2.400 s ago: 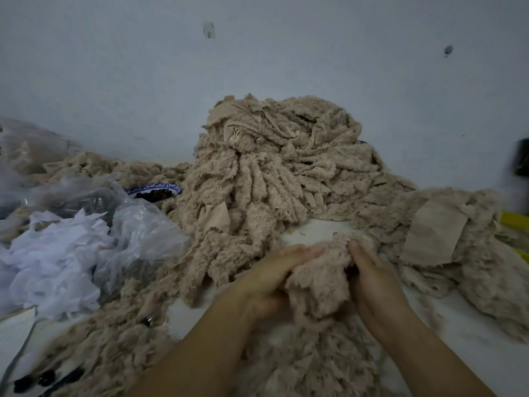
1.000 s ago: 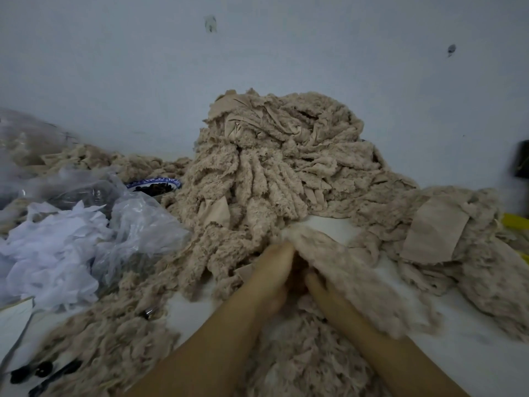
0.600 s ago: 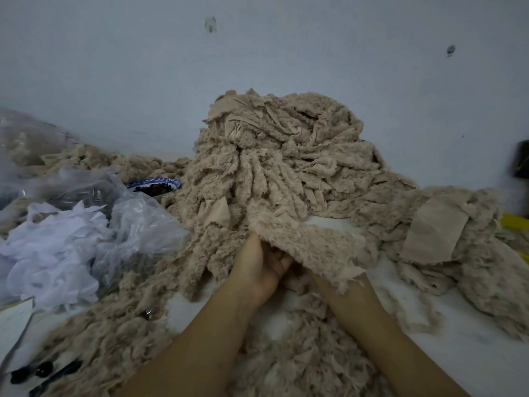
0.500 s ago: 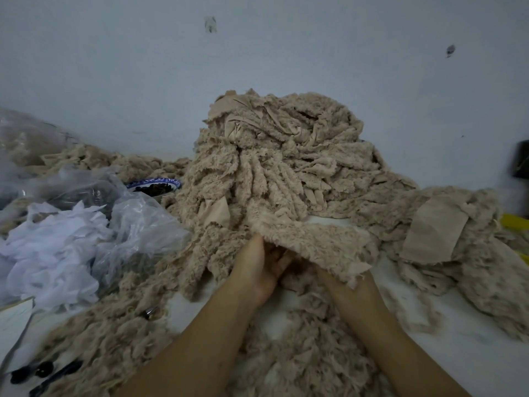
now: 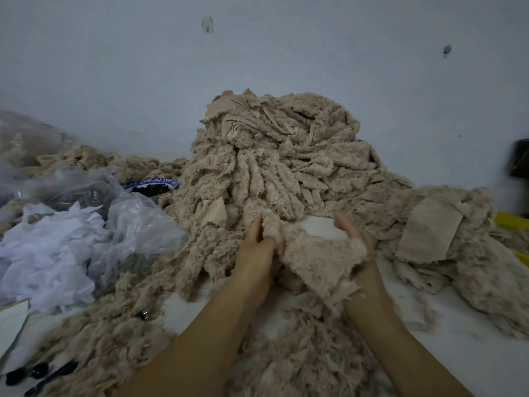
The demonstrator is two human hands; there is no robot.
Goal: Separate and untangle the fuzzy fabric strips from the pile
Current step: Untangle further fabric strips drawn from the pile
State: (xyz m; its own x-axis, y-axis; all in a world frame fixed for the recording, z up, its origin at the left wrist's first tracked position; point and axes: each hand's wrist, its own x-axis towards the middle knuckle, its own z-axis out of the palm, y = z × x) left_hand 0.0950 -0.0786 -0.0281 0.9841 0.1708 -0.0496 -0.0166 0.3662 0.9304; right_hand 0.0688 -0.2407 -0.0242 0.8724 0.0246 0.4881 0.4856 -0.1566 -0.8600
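Observation:
A tall pile of beige fuzzy fabric strips (image 5: pixel 274 164) stands against the wall on a white table (image 5: pixel 472 359). Just in front of it I hold one fuzzy strip (image 5: pixel 315 259) stretched between both hands above the table. My left hand (image 5: pixel 254 253) pinches its left end. My right hand (image 5: pixel 357 242) grips its right end, with most of the palm hidden behind the fabric. Loose fuzzy scraps (image 5: pixel 309 348) lie under my forearms.
A second heap of beige strips (image 5: pixel 458 247) lies at the right. Clear plastic bags with white scraps (image 5: pixel 57 245) fill the left. A blue-rimmed bowl (image 5: pixel 150 187) sits behind them. A small metal tool (image 5: pixel 143 313) lies at lower left. Yellow items (image 5: pixel 512 222) are at the far right.
My hands have moved apart, the right one out to the right, and the strip that lay draped over them is now pulled out between them.

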